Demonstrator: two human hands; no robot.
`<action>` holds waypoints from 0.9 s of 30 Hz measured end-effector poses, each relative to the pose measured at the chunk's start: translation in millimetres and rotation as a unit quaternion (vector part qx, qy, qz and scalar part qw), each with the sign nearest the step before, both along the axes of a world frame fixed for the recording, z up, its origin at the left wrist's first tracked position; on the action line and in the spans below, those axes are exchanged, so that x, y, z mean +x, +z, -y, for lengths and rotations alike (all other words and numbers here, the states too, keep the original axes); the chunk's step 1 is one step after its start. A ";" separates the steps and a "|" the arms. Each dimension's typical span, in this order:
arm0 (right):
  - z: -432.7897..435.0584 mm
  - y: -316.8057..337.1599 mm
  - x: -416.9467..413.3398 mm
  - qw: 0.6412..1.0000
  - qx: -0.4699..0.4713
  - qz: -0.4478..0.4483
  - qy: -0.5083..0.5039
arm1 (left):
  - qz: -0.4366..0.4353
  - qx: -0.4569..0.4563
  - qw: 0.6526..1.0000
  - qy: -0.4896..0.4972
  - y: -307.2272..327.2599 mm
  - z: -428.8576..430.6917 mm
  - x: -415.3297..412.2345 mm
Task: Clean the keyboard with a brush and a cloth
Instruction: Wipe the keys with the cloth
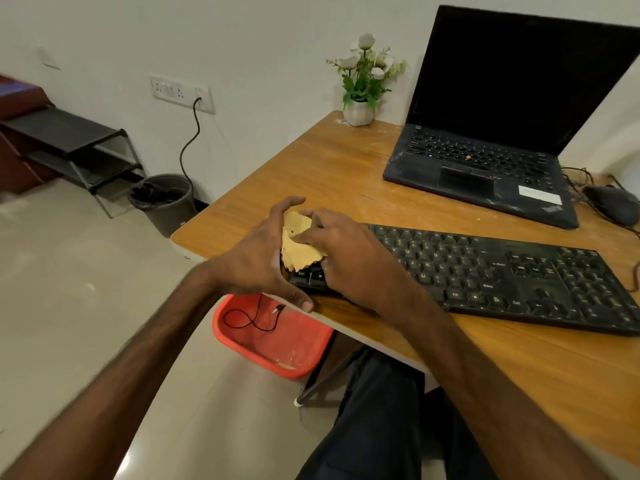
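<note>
Left hand (256, 261) clamps the keyboard (502, 271) at its left end; right hand (346, 258) pinches the cloth (298, 247) there. Cloth is likely soft and light: grip it bunched. Keyboard is likely rigid: brace that end.

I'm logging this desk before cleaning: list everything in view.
keyboard: one, black, desk front
cloth: one, yellow, keyboard's left end
laptop: one, black, open, desk back
mouse: one, black, right of laptop
potted plant: one, white flowers, desk back
desk: one, brown wood
bin: one, dark, floor by wall
tub: one, red, floor below desk edge
cable: one, black, in tub
rack: one, black, left wall
left hand: holds keyboard's left end
right hand: holds cloth on keys
</note>
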State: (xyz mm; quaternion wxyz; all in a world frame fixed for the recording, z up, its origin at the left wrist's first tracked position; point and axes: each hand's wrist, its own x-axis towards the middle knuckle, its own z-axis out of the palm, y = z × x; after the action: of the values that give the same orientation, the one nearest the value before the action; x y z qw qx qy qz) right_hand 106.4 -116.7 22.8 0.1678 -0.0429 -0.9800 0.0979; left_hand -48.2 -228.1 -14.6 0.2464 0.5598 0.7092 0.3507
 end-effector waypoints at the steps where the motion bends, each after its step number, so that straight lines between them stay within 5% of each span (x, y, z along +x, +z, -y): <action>1: 3.7 -1.1 6.1 1.000 0.004 -0.018 0.019 | 0.005 0.004 1.000 -0.007 0.7 0.0 -0.6; 10: 13.9 -7.6 60.6 0.990 0.124 -0.006 0.064 | 0.035 0.006 0.999 -0.032 -1.6 1.8 -1.1; 17: -1.2 -15.1 97.9 0.997 0.075 -0.027 -0.002 | 0.019 0.005 1.000 -0.012 -1.4 1.7 1.6; 27: 7.1 -6.9 31.0 0.999 0.039 -0.028 0.015 | -0.036 0.021 0.999 -0.010 -7.1 0.3 0.2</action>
State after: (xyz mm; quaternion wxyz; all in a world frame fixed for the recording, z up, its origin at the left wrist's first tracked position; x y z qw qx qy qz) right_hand 137.4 -123.8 15.9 0.1948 -0.0192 -0.9786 0.0638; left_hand -48.0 -228.4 -21.6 0.2123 0.5843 0.7042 0.3430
